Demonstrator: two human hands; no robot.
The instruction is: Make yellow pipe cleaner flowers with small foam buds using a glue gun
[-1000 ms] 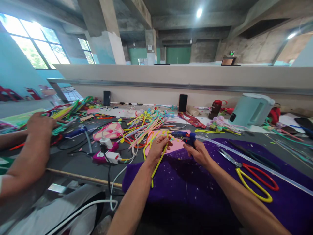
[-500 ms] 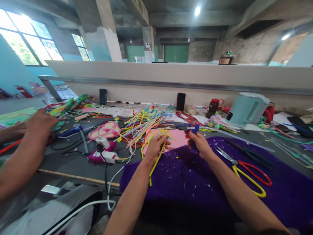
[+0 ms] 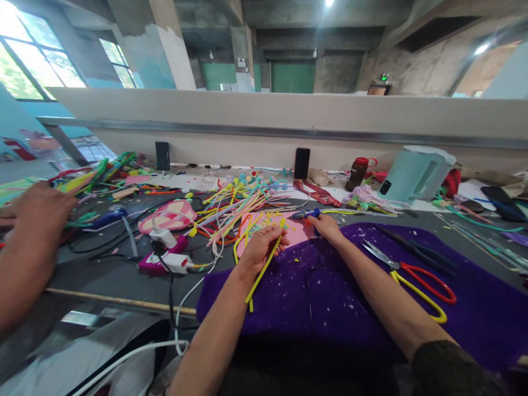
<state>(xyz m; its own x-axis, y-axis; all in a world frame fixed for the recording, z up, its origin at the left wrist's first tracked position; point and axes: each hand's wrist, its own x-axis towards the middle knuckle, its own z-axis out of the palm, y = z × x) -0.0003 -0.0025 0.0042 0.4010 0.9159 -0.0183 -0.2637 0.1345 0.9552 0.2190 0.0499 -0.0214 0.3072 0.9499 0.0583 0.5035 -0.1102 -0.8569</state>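
"What is your left hand holding?"

"It's gripping a long, fuzzy yellow stem, which is slanting down over the purple fabric cloth. Small yellow pieces are already clustering at its top."

"And what's lying unattached?"

"Loose yellow and teal bits are lying on the flat pink sheet."

"Your right hand?"

"It's gripping a blue plastic glue gun, whose nozzle is pointing left, apart from the stem."

Cloth in front, kettle at back right.
Scissors lie on the cloth, a power strip left of it, stems behind both; a bottle stands just left of the kettle.
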